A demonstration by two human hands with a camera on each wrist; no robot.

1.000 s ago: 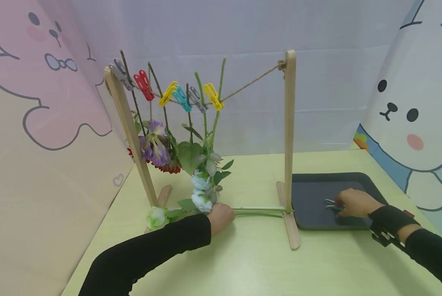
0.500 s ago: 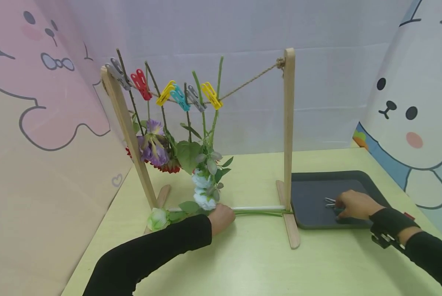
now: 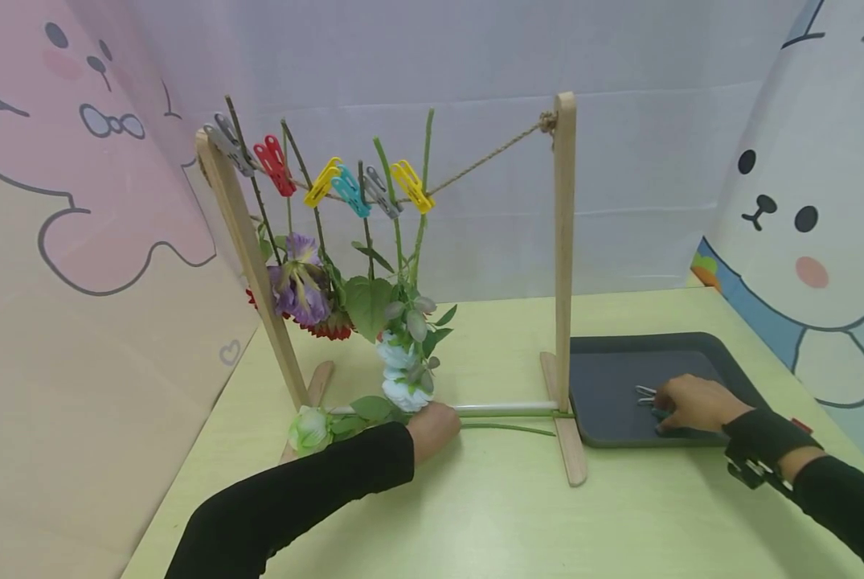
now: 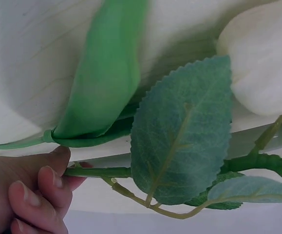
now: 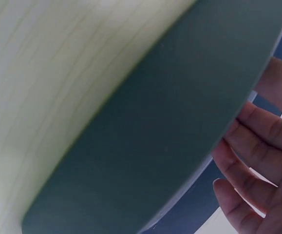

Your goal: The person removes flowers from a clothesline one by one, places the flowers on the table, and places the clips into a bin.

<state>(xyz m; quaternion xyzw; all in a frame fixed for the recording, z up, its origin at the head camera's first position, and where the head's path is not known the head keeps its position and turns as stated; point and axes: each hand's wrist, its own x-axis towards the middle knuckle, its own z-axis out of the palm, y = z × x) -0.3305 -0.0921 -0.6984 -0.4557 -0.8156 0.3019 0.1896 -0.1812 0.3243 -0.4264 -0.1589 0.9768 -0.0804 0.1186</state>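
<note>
My left hand [image 3: 432, 430] is low between the rack's posts. In the left wrist view its thumb and fingers pinch a green flower stem [image 4: 102, 172] with a serrated leaf [image 4: 182, 131]. A second, thinner stem [image 4: 19, 145] passes just above the thumb. A pale green-white flower [image 3: 310, 430] lies to the left of this hand. My right hand [image 3: 698, 402] is down in the dark tray [image 3: 612, 434], fingers bent around a clothespin [image 3: 646, 394] whose grey ends stick out; the fingertips are partly hidden. The tray's side blocks much of the right wrist view.
A wooden rack [image 3: 564, 257] carries a rope [image 3: 485, 166]. Several stems hang upside down from it under coloured clothespins, such as a red clothespin [image 3: 276, 166] and a yellow clothespin [image 3: 412, 186]. A purple flower [image 3: 301, 289] and white-blue blooms [image 3: 406, 394] hang low, close to the left hand.
One loose stem's end, right of my left hand, has swung toward the front, away from the other stem. The white-blue blooms have shifted slightly right. My right hand has barely moved.
</note>
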